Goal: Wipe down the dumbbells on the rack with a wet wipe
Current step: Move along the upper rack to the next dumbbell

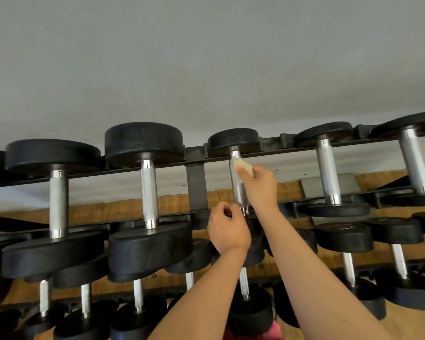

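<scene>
Several black dumbbells with chrome handles lie across the top tier of a black rack (195, 185). My right hand (259, 187) pinches a crumpled whitish wet wipe (243, 165) against the upper part of the handle of a small dumbbell (234, 141) in the middle. Its near head is hidden behind my hands. My left hand (227, 229) sits just below, at the handle's near end, with curled fingers; whether it grips the handle I cannot tell.
Larger dumbbells (146, 190) lie to the left and others (328, 173) to the right on the same tier. Lower tiers hold more dumbbells (345, 235). A pale wall (206, 69) is behind, wooden floor (292, 190) below.
</scene>
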The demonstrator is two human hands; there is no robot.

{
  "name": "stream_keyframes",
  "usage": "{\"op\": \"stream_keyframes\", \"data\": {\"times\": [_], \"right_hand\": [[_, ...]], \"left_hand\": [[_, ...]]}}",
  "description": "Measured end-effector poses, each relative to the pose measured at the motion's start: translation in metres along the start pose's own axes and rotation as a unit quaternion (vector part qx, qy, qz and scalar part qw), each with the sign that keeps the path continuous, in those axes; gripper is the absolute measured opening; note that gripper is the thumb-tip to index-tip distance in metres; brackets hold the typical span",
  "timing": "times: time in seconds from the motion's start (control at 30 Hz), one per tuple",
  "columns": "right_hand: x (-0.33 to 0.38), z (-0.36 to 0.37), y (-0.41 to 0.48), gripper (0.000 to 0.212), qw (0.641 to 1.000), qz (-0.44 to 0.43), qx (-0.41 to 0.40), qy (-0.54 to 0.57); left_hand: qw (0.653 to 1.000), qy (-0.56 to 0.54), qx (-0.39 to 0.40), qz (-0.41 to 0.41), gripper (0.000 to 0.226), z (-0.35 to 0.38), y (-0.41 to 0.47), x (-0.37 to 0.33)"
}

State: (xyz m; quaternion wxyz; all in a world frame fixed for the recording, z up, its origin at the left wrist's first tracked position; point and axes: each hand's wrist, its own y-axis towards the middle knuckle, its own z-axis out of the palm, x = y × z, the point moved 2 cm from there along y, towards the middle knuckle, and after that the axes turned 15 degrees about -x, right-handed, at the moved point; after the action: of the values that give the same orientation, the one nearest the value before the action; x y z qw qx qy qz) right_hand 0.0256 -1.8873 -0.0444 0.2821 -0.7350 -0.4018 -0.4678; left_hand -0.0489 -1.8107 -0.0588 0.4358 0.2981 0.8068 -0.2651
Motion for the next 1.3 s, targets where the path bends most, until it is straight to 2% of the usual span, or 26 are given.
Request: {"op": "stream_keyframes", "data": {"times": [0.1,0.27,0.4,0.5,0.63,0.7,0.77,0.87,0.93,1.17,1.3], "right_hand": [[-0.001,0.005,-0.001,0.027,0.998,0.038,0.037,0.028],[-0.001,-0.006,-0.001,0.026,0.995,0.066,-0.021,0.074],[0.007,-0.010,-0.013,0.037,0.997,0.042,0.011,0.069],[0.005,-0.014,-0.022,0.037,0.991,0.066,0.027,0.115],[-0.004,-0.017,-0.021,0.018,0.997,-0.021,0.058,0.051],[-0.010,-0.018,-0.021,0.020,0.997,-0.030,0.073,0.024],[-0.013,-0.020,-0.021,0.013,0.995,-0.022,0.094,0.015],[-0.015,-0.019,-0.013,0.029,0.993,0.000,0.116,0.014],[-0.015,-0.015,-0.006,0.038,0.994,-0.026,0.104,-0.015],[-0.016,-0.013,0.001,0.037,0.990,-0.080,0.097,-0.060],[-0.021,-0.025,0.004,0.032,0.991,-0.049,0.125,-0.022]], "left_hand": [[1.000,0.003,-0.002,0.002,0.027,0.000,0.002,0.000],[1.000,0.004,0.000,0.014,0.027,-0.003,0.001,-0.002],[1.000,-0.004,-0.002,0.014,0.028,-0.004,-0.001,-0.003],[1.000,-0.012,-0.007,0.009,0.027,-0.005,-0.002,-0.002],[0.999,-0.026,-0.017,0.010,0.025,-0.004,-0.002,-0.003],[0.999,-0.030,-0.021,0.012,0.026,-0.004,-0.004,-0.003],[0.999,-0.038,-0.026,0.013,0.026,-0.005,-0.005,-0.004],[0.998,-0.055,-0.033,0.013,0.027,-0.005,-0.006,-0.004],[0.997,-0.065,-0.034,0.015,0.027,-0.006,-0.006,-0.004],[0.996,-0.080,-0.041,0.020,0.024,-0.004,-0.003,0.000],[0.996,-0.083,-0.040,0.020,0.024,-0.005,-0.002,0.002]]}}
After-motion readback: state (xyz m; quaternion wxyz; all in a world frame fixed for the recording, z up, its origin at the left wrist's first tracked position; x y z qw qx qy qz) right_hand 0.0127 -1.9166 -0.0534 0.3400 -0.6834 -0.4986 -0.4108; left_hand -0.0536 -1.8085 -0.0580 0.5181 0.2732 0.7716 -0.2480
